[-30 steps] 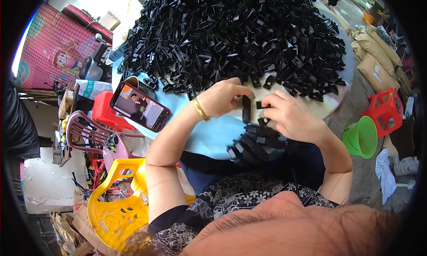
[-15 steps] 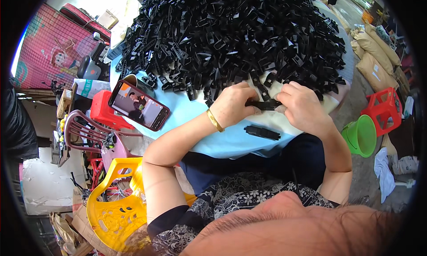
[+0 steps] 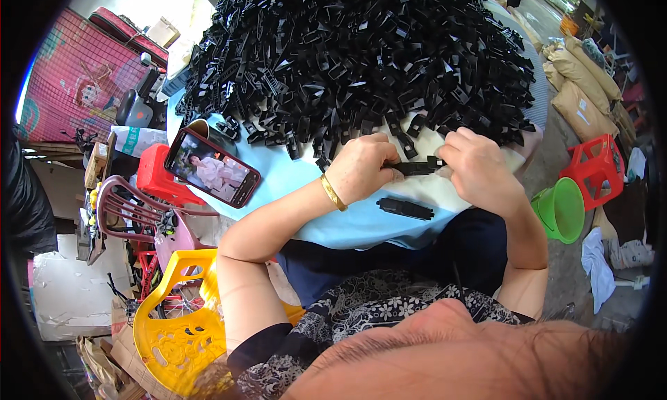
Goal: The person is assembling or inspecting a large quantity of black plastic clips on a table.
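My left hand (image 3: 361, 167), with a gold bangle at the wrist, and my right hand (image 3: 474, 165) together hold a long black plastic part (image 3: 415, 168) between their fingertips, just above the light blue table (image 3: 299, 192). Right behind them rises a big heap of black plastic parts (image 3: 361, 60). One assembled black piece (image 3: 405, 207) lies alone on the table near the front edge, below my hands.
A phone (image 3: 212, 167) with a lit screen lies on the table's left side. A yellow plastic chair (image 3: 174, 330), a pink chair (image 3: 139, 212) and a red stool (image 3: 156, 178) stand at left. A green bucket (image 3: 561, 209), a red stool (image 3: 596, 165) and sacks (image 3: 580, 101) are at right.
My hands rose from the table's front edge to the foot of the heap and now hold one part level between them. The cluster of pieces by the edge is gone; one piece lies there.
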